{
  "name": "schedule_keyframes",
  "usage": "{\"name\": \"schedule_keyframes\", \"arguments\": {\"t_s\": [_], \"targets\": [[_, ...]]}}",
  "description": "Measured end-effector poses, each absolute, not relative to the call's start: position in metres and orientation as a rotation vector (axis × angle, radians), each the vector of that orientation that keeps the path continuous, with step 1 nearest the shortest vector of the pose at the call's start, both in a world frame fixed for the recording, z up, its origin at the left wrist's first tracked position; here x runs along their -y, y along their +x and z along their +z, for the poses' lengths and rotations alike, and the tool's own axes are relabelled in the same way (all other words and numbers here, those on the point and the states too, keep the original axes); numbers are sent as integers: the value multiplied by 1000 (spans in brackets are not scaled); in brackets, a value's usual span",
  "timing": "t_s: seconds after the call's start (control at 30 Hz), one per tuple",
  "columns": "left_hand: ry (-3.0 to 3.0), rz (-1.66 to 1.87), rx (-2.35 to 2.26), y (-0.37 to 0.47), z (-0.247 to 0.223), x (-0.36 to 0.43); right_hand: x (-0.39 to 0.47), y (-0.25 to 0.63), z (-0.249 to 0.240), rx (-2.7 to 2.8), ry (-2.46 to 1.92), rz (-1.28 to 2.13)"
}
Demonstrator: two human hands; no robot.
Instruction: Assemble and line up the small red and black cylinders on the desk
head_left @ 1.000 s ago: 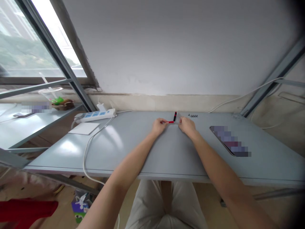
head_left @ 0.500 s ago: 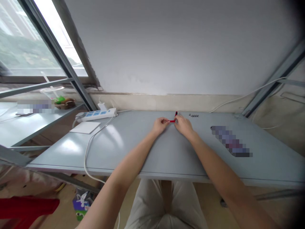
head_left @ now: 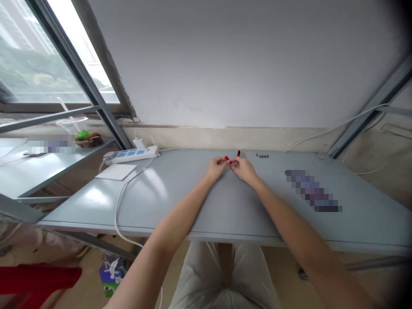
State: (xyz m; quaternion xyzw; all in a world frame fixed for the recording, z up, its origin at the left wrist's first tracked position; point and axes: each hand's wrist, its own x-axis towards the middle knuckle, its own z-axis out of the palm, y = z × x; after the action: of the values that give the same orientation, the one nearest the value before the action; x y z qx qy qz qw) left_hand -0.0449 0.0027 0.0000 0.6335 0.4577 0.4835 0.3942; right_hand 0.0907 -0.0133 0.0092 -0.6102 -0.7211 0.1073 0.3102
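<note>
Near the back middle of the grey desk, my left hand is closed on a small red piece that shows at its fingertips. Close beside it on the right, my right hand is pinched, with a bit of red at its fingertips too; whether this is the same piece I cannot tell. A red and black item stands just behind my right hand. Several small dark metal parts lie in a row to the right, near the wall.
A white power strip and a white flat square lie on the left, with a white cable hanging over the front edge. A blurred dark flat object lies on the right. Metal posts flank the desk.
My right hand has moved slightly left, closer to my left hand. The red piece, seen flat between the hands before, now shows tilted and more covered by fingers.
</note>
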Motion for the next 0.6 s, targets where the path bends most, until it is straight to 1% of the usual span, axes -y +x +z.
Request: {"name": "schedule_keyframes", "arguments": {"t_s": [0.2,0.43,0.6], "targets": [[1766,1124,-1215,-49,6,-7,10,90,5,1923,-1527,278],[1977,1041,-1747,-79,8,-44,7,99,5,1928,-1615,229],[1986,887,-1913,-98,1,-57,5,103,4,1910,-1672,243]]}}
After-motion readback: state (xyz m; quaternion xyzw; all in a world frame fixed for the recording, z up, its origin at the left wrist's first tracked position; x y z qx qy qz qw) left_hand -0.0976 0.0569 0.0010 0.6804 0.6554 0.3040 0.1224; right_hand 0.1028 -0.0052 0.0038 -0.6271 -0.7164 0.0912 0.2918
